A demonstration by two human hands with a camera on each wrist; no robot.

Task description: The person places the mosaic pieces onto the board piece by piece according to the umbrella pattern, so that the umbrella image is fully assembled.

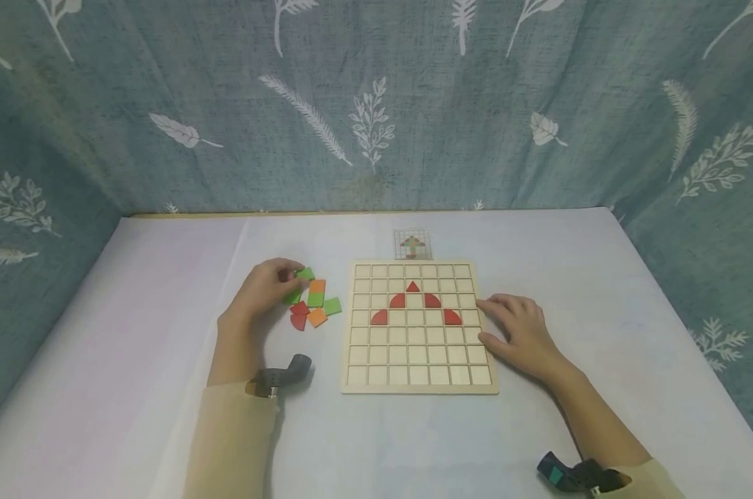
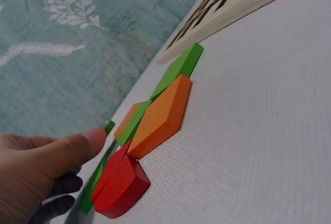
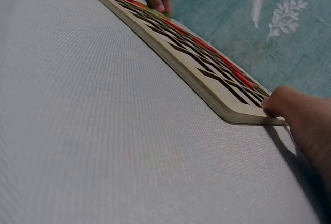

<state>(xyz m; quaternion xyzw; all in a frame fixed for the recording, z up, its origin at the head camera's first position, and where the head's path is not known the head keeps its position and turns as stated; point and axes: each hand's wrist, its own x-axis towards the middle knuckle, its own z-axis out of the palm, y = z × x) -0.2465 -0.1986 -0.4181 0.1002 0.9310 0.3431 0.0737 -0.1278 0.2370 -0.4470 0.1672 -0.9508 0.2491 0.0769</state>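
My left hand point(image 1: 265, 290) is over a loose cluster of flat wooden pieces, left of a square gridded board point(image 1: 419, 387). Its thumb and forefinger are at a green piece point(image 1: 306, 274); whether they pinch it I cannot tell. In the left wrist view the thumb covers part of that side. Around lie more green squares point(image 1: 332, 305), orange squares point(image 1: 317, 317) and red pieces point(image 1: 298, 322). Fingertips and thumb of my right hand point(image 1: 518, 333) touch the board's right edge. Set in the grid are a red triangle point(image 1: 412, 286) and several red quarter-rounds point(image 1: 398, 301).
Just behind the board lies a small pattern card point(image 1: 413, 244) with a coloured arrow-like figure on a grid. A white cloth point(image 1: 414, 443) covers the table. Leaf-printed curtains point(image 1: 370, 180) enclose the back and sides. Each wrist carries a dark camera mount point(image 1: 283, 375).
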